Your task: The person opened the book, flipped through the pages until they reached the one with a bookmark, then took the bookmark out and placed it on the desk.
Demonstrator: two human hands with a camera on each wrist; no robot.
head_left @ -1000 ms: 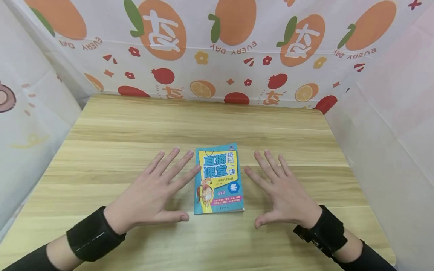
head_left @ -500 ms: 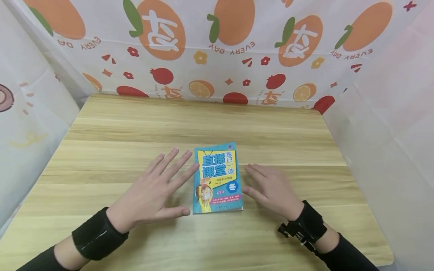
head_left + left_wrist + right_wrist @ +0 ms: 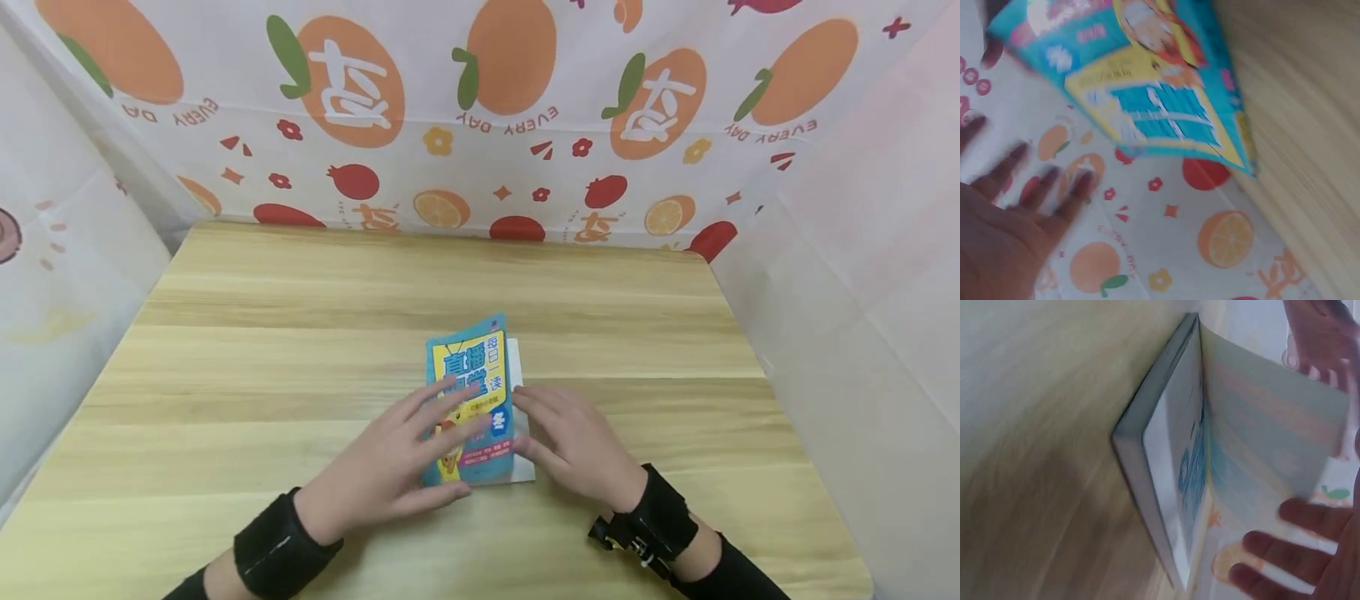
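Observation:
A small blue and yellow paperback book (image 3: 480,454) lies on the wooden table, its front cover (image 3: 1266,419) raised from the right side. Under the cover, a white first page (image 3: 522,467) shows along the right edge. At that free edge, the fingertips and thumb of my right hand (image 3: 581,446) touch the cover; the right wrist view shows its fingers (image 3: 1291,556) extended against the cover's inner face. Over the cover's lower left half hovers my left hand (image 3: 401,458), fingers spread and overlapping the printed picture. In the left wrist view the left fingers (image 3: 1072,200) are blurred, apart from the cover.
The light wooden table (image 3: 315,300) extends around the book on every side. A white cloth (image 3: 465,167) with printed fruit hangs at its far edge, and pale cloth panels (image 3: 847,250) stand at both sides. Black bands (image 3: 285,546) are round both wrists.
The right hand has come left to the book's edge and lifted the front cover, uncovering the page beneath. The left hand has moved right, over the cover.

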